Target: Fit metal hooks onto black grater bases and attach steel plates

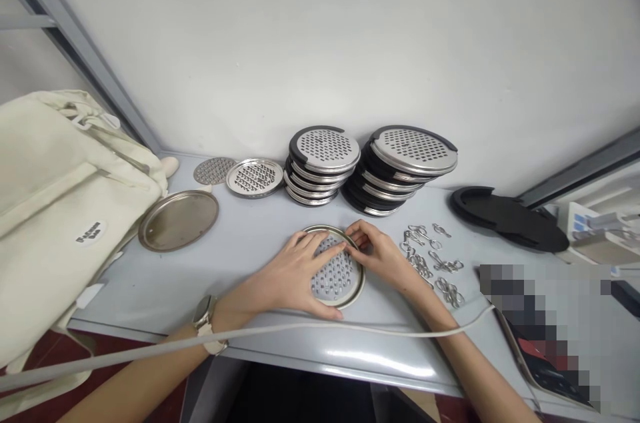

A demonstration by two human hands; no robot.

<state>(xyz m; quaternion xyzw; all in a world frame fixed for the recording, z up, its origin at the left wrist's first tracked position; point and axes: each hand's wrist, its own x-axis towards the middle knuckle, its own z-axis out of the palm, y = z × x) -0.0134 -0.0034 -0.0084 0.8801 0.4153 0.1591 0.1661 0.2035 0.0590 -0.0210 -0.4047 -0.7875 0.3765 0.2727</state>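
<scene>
A round metal grater disc [336,273] with a raised rim lies in front of me on the grey table. My left hand [296,271] is laid across its left side, fingers spread over the perforated face and thumb stretched along the near rim. At the far right edge, my right hand [376,251] has its fingers curled and closed on the rim. Its fingertips come close to my left index finger. Right of that hand lie several small metal wire clips [419,263], in loose clusters.
Behind stand two stacks of grater discs with black holders, a left stack [327,150] and a right stack [413,150]. To the left are a plain metal disc [179,220], a loose grater [255,178] and a backpack [65,210]. Black holders [510,218] lie right. A white cable [300,327] crosses in front.
</scene>
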